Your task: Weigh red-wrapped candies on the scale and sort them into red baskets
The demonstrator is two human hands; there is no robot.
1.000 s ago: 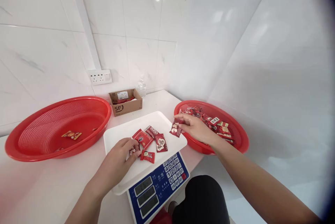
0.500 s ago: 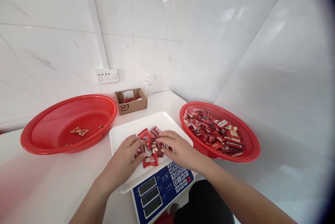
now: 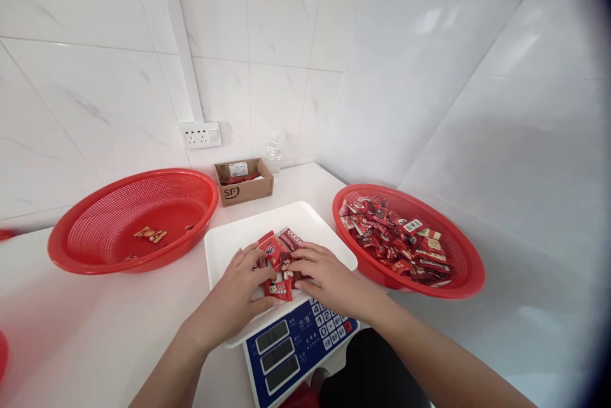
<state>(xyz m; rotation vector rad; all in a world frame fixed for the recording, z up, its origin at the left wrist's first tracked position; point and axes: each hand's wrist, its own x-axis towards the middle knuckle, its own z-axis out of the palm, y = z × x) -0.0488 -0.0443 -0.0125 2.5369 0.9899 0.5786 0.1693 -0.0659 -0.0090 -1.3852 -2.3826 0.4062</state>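
Several wrapped candies in red and dark red packets lie piled on the white weighing tray of a digital scale. My left hand cups the pile from the left, its fingers curled over the packets and its thumb by a small red candy at the near side. From the right, my right hand closes its bent fingers over the other packets. Both hands hold the pile between them, and their fingers hide part of it.
A red basket full of similar packets stands to the right. Another red basket with a few packets is at the left. A small cardboard box and a clear plastic bottle stand at the back by the wall.
My hands have closed in slightly on the pile, and the left fingers reach further over the packets. The whole view has shifted a little.
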